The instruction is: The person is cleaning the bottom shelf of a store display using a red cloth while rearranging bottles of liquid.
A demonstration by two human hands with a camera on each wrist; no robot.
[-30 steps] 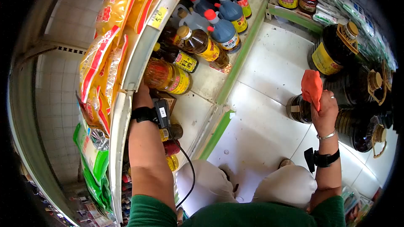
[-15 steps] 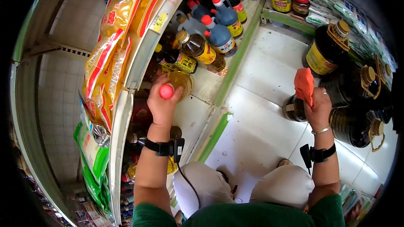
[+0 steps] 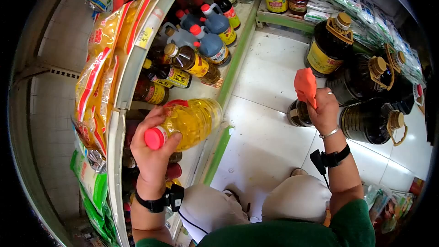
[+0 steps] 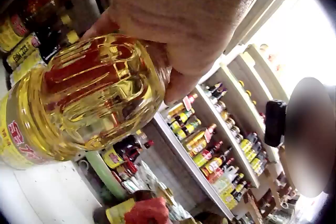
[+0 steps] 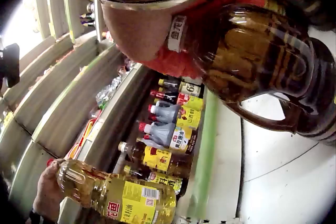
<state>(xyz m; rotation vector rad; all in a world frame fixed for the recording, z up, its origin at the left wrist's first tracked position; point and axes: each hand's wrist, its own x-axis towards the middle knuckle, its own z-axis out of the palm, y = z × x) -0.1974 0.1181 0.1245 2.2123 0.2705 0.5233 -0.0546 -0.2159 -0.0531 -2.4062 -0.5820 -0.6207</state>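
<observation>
My left hand (image 3: 151,148) grips a clear bottle of yellow oil (image 3: 196,121) around its neck, thumb and fingers below the red cap (image 3: 156,137). The bottle is tilted, base toward the aisle, in front of the lower shelf; its yellow label (image 5: 137,199) shows in the right wrist view. My right hand (image 3: 325,110) holds a crumpled orange-red cloth (image 3: 305,84), which sticks up above the fingers. Right under this cloth stands a dark brown bottle (image 3: 299,113) on the white tiles, partly covered in the head view. Its amber body and handle (image 5: 262,119) show in the right wrist view.
Sauce and vinegar bottles (image 3: 196,66) line the lower shelf on the left, edged by a green strip (image 3: 238,68). Yellow bags (image 3: 98,73) hang over the upper shelf edge. Several big dark oil jugs (image 3: 329,48) stand to the right, by stacked white packets (image 3: 361,7).
My left hand, first hidden inside the shelf, has come out holding the yellow oil bottle and tipped it toward the aisle. The right hand keeps the cloth by the dark bottle.
</observation>
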